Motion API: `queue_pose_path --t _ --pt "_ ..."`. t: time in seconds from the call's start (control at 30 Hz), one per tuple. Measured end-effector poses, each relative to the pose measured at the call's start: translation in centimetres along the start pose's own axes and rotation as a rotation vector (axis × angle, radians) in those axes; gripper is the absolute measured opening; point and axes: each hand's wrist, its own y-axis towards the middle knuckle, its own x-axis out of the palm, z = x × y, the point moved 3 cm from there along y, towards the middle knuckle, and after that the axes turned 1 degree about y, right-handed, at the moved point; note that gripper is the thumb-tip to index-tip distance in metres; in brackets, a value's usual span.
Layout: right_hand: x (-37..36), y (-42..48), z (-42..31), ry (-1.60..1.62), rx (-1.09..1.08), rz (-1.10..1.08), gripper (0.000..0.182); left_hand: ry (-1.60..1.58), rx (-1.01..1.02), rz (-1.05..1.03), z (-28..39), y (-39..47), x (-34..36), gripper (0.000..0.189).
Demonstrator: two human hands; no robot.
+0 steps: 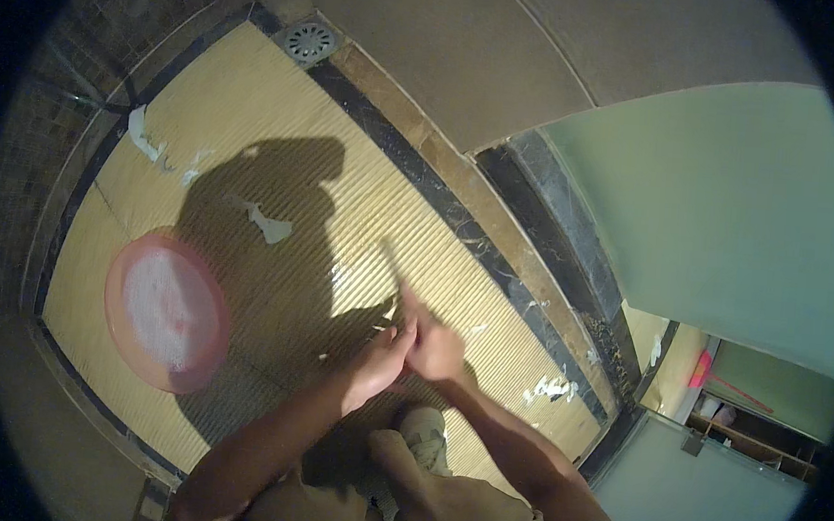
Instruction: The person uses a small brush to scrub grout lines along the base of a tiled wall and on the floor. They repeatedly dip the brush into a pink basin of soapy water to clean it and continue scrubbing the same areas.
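My right hand [440, 349] is closed around a thin, blade-like tool [392, 260], its index finger lying along it. The tool is blurred and points away from me, above the ribbed floor. Close against the right hand is my left hand [382, 362], fingertips meeting it near the thumb. Whether the left fingers pinch anything is hidden. Left of my hands, a pink plastic basin [118, 314] with whitish, foamy-looking contents [160, 302] rests on the floor. A torn white scrap [270, 226] lies beyond the basin, in my shadow.
Pale ribbed floor tiles [283, 102] have a dark stone border [408, 167]. More white scraps [552, 389] lie at the right, others [142, 133] at the far left. A metal floor drain [308, 42] sits in the far corner. A frosted glass door [697, 485] stands at right.
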Motion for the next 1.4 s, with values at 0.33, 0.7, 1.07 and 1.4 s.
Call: queue_pose_path --t 0.33,0.7,1.07,1.4 --pt "-0.2 -0.1 -0.1 -0.073 -0.101 0.145 0.044 0.1 0.04 0.091 -0.3 0.6 0.0 0.075" --pt "-2.3 4.2 2.1 -0.049 0.318 -0.085 0.041 -0.065 -0.056 0.016 -0.1 -1.6 -0.1 0.051" --pt "-1.4 2.8 -16.9 0.061 -0.64 -0.583 0.049 -0.124 0.269 0.188 -7.8 -4.4 -5.3 0.042" --pt "3.2 2.4 -21.6 0.006 -0.543 -0.568 0.056 -0.097 0.417 0.26 -10.3 -6.1 -6.2 0.037"
